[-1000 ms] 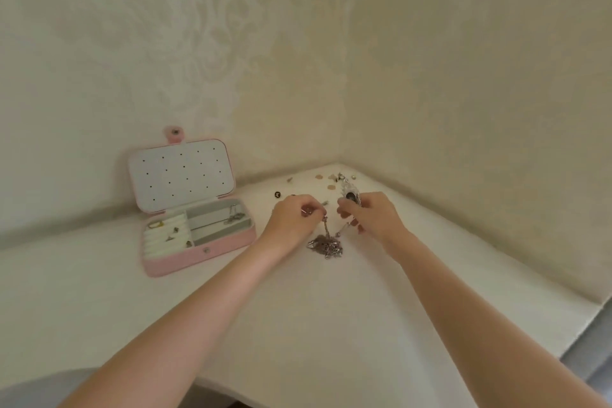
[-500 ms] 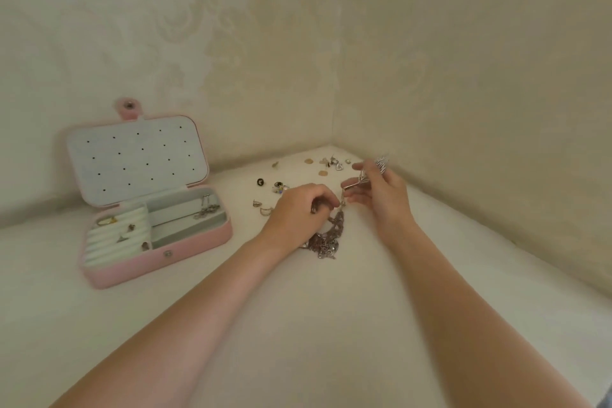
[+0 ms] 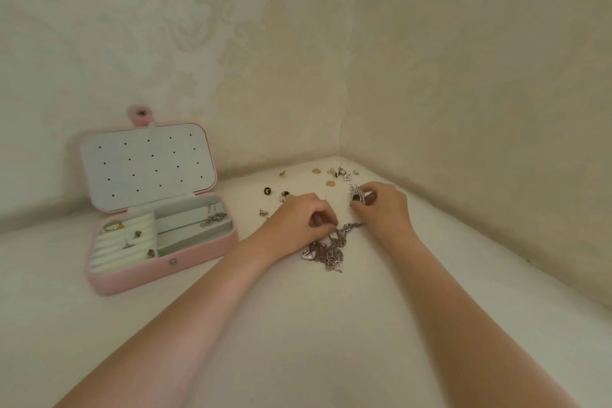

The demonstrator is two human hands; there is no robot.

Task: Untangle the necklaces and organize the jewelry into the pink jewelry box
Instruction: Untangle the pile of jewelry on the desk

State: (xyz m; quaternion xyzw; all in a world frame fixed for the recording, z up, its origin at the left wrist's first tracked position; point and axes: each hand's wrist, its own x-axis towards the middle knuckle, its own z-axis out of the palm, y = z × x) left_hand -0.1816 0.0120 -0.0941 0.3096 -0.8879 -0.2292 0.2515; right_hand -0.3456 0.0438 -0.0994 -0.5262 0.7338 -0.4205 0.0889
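A tangled heap of silver necklaces (image 3: 326, 253) lies on the white table. My left hand (image 3: 299, 223) pinches a chain at the top of the heap. My right hand (image 3: 384, 207) holds a silver pendant with a dark stone (image 3: 357, 194), and a chain (image 3: 352, 226) runs from under it to the heap. The pink jewelry box (image 3: 165, 270) stands open at the left, its lid up. Rings sit in its white ring rolls (image 3: 127, 237), and a silver chain (image 3: 213, 219) lies in a grey compartment.
Small loose earrings and studs (image 3: 337, 173) are scattered near the wall corner, with dark round pieces (image 3: 267, 190) left of my hands. Two patterned walls meet behind the table (image 3: 331, 325).
My right hand came down from its raised position to the table with the pendant. My left hand stayed on the heap. The view shifted so the box sits nearer the centre.
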